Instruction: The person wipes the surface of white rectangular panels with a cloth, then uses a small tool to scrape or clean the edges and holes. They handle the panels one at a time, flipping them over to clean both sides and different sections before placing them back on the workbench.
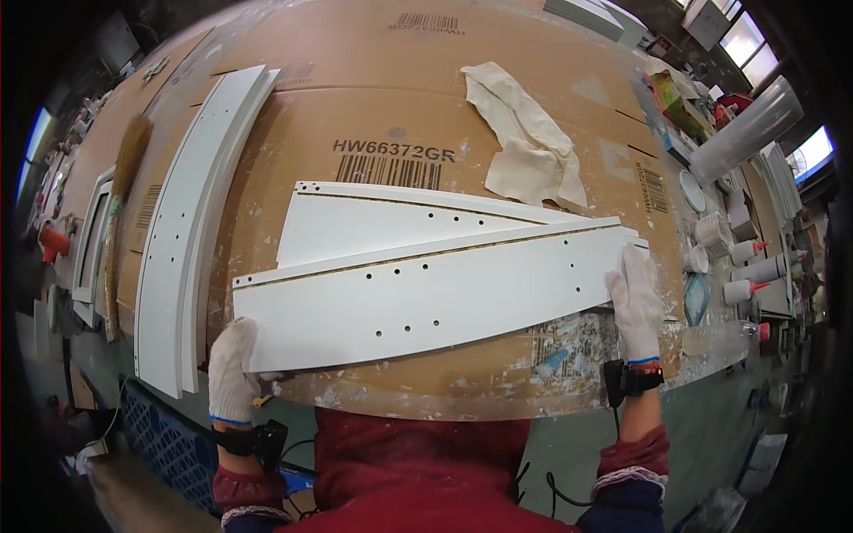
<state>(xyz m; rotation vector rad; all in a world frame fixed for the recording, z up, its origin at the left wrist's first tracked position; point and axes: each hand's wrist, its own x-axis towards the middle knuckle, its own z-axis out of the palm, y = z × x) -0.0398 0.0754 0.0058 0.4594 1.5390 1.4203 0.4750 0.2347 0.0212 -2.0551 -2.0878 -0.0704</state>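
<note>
A white drilled panel point(346, 306) with a groove along its far edge lies tilted in front of me, its right end farther away. My left hand point(234, 364), in a white glove, is closed on its near left corner. At its right end my right hand point(636, 298), gloved too, grips the edge, thumb on the face and fingers along the end. Behind it and partly covered by it is a second white panel point(355, 222), also grooved and drilled. Both rest on brown cardboard point(382, 115).
More long white panels point(191, 204) stand stacked at the left beside a straw brush point(131, 155). A cream cloth point(524, 133) lies crumpled beyond the panels. Glue bottles with red tips point(742, 290), a clear plastic roll point(751, 129) and a plastic bottle point(724, 338) line the right side.
</note>
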